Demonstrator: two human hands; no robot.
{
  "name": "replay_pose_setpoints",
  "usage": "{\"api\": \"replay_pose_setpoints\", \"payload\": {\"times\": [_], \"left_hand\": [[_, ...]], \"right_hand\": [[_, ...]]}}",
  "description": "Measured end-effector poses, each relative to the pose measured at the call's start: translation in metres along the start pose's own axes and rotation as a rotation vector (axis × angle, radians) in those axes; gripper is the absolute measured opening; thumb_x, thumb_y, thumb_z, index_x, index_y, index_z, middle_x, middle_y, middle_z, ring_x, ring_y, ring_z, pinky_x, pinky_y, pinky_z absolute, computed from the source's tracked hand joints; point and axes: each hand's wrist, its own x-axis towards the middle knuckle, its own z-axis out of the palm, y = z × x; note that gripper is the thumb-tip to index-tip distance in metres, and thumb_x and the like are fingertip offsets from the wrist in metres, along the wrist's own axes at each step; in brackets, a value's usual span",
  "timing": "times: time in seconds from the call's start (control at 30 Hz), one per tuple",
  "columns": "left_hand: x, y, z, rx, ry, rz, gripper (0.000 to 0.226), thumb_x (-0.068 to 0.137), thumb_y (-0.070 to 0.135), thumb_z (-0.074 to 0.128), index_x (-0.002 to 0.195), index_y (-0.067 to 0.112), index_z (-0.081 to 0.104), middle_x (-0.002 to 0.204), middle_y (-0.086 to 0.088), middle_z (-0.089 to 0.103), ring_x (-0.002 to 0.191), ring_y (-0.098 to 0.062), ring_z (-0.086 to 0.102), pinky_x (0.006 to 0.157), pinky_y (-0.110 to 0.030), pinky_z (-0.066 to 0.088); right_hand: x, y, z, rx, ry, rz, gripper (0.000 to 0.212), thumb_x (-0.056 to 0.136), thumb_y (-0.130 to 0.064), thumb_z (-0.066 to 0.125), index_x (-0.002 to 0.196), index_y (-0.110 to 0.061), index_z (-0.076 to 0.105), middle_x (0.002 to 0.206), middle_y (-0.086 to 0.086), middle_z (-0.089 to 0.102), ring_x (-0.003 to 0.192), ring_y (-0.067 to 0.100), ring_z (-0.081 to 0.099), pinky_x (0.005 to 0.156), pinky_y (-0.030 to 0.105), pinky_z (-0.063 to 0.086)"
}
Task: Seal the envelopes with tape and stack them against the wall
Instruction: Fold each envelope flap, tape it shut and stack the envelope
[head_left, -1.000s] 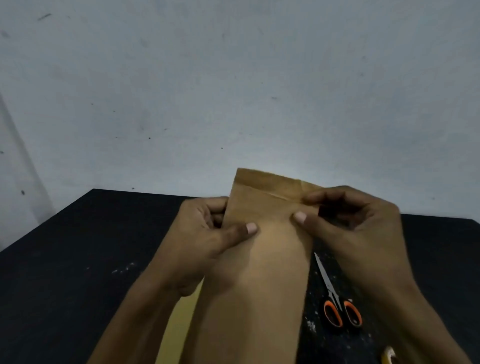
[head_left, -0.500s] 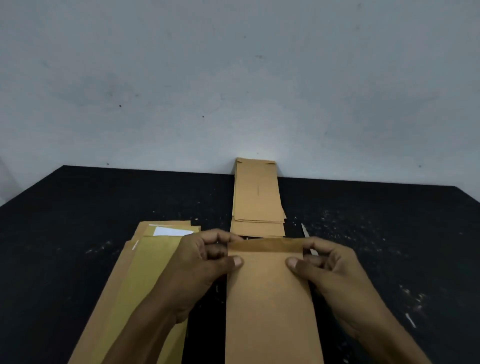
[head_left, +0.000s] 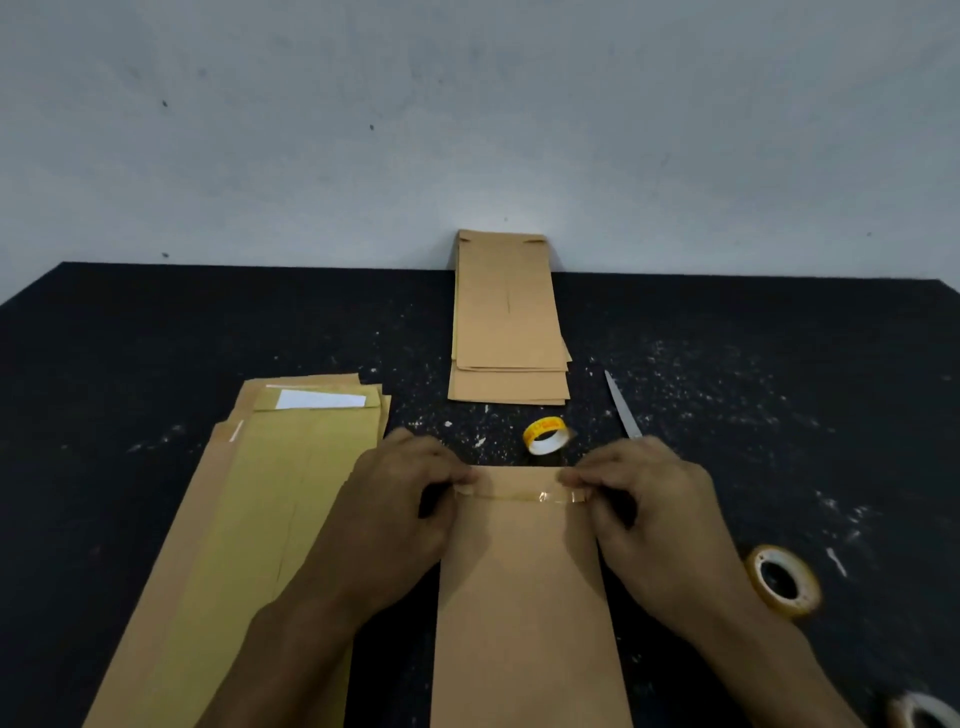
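A brown envelope (head_left: 524, 597) lies flat on the black table in front of me, its folded flap at the far end. A strip of clear tape (head_left: 522, 496) runs across the flap's edge. My left hand (head_left: 400, 509) pinches the strip's left end and my right hand (head_left: 644, 504) pinches its right end, both pressing on the envelope's top corners. A stack of brown envelopes (head_left: 506, 322) leans with its far end against the wall. A pile of yellowish envelopes (head_left: 249, 519) lies to the left, partly under my left forearm.
A small yellow tape roll (head_left: 545, 435) sits just beyond the envelope. Scissors' blades (head_left: 622, 405) poke out behind my right hand. A larger tape roll (head_left: 784, 581) lies at the right, another tape roll (head_left: 922, 714) at the bottom right corner. The black table (head_left: 156, 332) has white specks.
The envelope came down from in front of the wall to lie flat on the table. A tape strip now spans the flap, with both hands at its ends. The view tilted down.
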Motion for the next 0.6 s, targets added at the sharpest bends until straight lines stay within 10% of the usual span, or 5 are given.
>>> {"api": "replay_pose_setpoints", "payload": {"times": [0.27, 0.6], "left_hand": [[-0.003, -0.009, 0.004, 0.148, -0.034, 0.02, 0.031, 0.077, 0.013, 0.056, 0.096, 0.018, 0.08, 0.094, 0.01, 0.056, 0.092, -0.012, 0.049, 0.065, -0.028, 0.05], [0.046, 0.036, 0.012, -0.126, -0.022, -0.179, 0.013, 0.093, 0.023, 0.066, 0.102, 0.017, 0.071, 0.088, 0.009, 0.066, 0.08, 0.0, 0.06, 0.067, -0.009, 0.047]], "right_hand": [[-0.004, 0.004, 0.009, -0.181, 0.044, -0.067, 0.043, 0.086, -0.026, 0.038, 0.092, -0.02, 0.081, 0.1, -0.006, 0.068, 0.093, 0.016, 0.056, 0.07, 0.031, 0.048], [-0.006, 0.007, 0.011, -0.191, 0.002, 0.003, 0.025, 0.08, -0.004, 0.069, 0.094, -0.022, 0.079, 0.097, -0.005, 0.065, 0.093, 0.018, 0.056, 0.071, 0.035, 0.041]]}}
